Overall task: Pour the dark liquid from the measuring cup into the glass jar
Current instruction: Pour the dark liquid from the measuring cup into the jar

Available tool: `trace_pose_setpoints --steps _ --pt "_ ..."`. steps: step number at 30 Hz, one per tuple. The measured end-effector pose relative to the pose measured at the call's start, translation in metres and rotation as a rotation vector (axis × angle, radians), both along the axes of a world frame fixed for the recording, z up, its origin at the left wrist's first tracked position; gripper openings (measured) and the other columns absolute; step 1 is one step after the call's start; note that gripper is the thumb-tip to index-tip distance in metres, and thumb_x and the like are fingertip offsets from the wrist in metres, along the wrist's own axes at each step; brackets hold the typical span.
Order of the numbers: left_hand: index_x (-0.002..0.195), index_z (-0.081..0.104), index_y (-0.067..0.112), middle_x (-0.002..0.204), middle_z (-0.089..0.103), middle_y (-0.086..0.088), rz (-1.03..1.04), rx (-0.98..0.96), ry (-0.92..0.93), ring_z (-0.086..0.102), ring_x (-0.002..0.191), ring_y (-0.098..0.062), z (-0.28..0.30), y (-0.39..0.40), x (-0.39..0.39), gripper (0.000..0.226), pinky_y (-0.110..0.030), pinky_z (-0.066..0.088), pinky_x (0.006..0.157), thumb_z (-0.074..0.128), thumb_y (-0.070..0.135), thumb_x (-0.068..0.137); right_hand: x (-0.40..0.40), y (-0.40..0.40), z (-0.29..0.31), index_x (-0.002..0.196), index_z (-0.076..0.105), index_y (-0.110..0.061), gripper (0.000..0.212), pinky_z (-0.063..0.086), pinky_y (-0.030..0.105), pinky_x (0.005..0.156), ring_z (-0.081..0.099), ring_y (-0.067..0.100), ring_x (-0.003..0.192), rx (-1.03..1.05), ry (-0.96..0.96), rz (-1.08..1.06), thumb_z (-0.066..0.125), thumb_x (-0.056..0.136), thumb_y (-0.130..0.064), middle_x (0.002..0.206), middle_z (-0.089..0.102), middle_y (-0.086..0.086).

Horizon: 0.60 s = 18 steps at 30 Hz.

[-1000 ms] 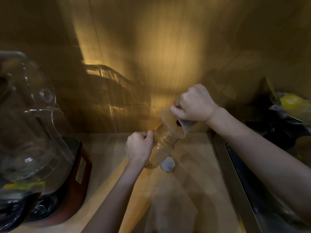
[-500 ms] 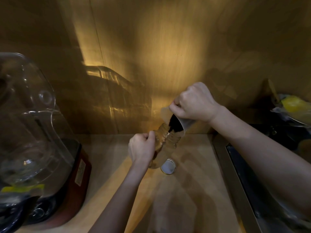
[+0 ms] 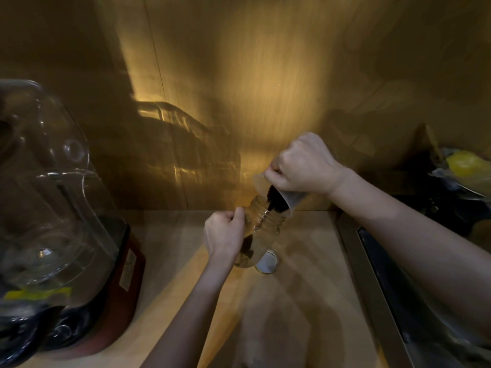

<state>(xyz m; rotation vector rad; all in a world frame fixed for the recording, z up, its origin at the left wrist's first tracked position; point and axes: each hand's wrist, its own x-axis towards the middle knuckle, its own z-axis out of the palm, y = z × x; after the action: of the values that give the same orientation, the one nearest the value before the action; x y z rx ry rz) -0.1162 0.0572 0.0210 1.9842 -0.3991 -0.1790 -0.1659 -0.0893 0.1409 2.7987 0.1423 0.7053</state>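
Observation:
A clear glass jar [image 3: 261, 229] stands tilted on the wooden counter, its threaded mouth up and to the right. My left hand [image 3: 225, 235] is shut around the jar's left side. My right hand [image 3: 303, 166] grips a translucent measuring cup [image 3: 288, 200], tipped steeply with its lip at the jar's mouth. Dark liquid [image 3: 275, 200] runs down the cup's inside into the jar, and a dark pool [image 3: 248, 248] lies in the jar's lower part beside my left hand.
The jar's lid [image 3: 267, 262] lies on the counter just right of the jar's base. A blender with a clear cover and red base [image 3: 79, 235] fills the left. A metal sink edge [image 3: 372, 274] runs along the right, with a yellow-topped dish [image 3: 465, 166] beyond.
The cup has tipped further and dark liquid has begun to flow into the jar, where a dark pool has formed. Both hands stayed nearly where they were.

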Motion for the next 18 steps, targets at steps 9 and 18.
trace_pose_setpoints --steps 9,18 --pt "0.040 0.040 0.015 0.048 0.036 -0.008 -0.013 -0.021 0.020 0.035 0.047 -0.023 0.000 0.002 -0.002 0.044 -0.034 0.035 0.054 0.048 0.028 0.081 0.001 0.000 0.002 0.030 0.051 -0.007 0.039 0.011 0.013 0.044 0.025 0.015 0.027 0.008 0.016 -0.015 0.057 0.069 -0.014 0.029 0.027 0.000" --pt "0.043 0.041 0.011 0.050 0.034 -0.011 -0.015 -0.023 -0.005 0.032 0.045 -0.023 0.011 0.001 0.002 0.042 -0.032 0.032 0.052 0.049 0.024 0.082 0.000 -0.002 0.009 0.033 0.055 -0.009 0.043 0.018 0.015 0.041 0.033 0.017 0.025 -0.018 0.008 -0.007 0.048 0.074 -0.019 0.027 0.041 0.002"
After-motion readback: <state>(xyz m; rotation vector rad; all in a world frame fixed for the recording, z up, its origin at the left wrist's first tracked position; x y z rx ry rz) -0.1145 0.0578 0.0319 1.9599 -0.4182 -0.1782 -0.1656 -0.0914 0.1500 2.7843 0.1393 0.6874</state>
